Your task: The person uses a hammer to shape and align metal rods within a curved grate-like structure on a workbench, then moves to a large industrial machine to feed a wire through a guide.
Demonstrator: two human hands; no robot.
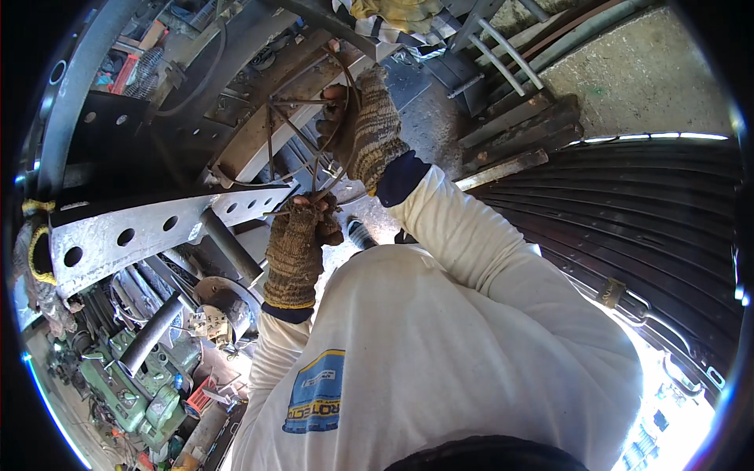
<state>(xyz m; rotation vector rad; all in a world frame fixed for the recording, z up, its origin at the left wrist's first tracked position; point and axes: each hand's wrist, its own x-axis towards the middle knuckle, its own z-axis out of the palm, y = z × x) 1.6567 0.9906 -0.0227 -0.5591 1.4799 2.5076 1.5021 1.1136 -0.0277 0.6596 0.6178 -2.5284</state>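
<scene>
My right hand [367,129], in a brown striped knit glove with bare fingertips, is raised at the upper middle. Its fingers are closed around thin brown metal rods [294,127] that cross one another at angles. Lower and to the left, my left hand [297,247] wears a matching glove. It pinches the lower ends of the same rods near the edge of a grey steel bar with round holes [145,230]. Whether the rods are joined or loose I cannot tell. Behind them runs a wide steel beam [263,145].
A round tube [151,334] juts out at the lower left above a green machine [129,392]. A glove [39,255] hangs on the bar's left end. Pipes [510,55] and rusty steel lengths [518,129] lie at the upper right, beside a dark ribbed shutter [628,212].
</scene>
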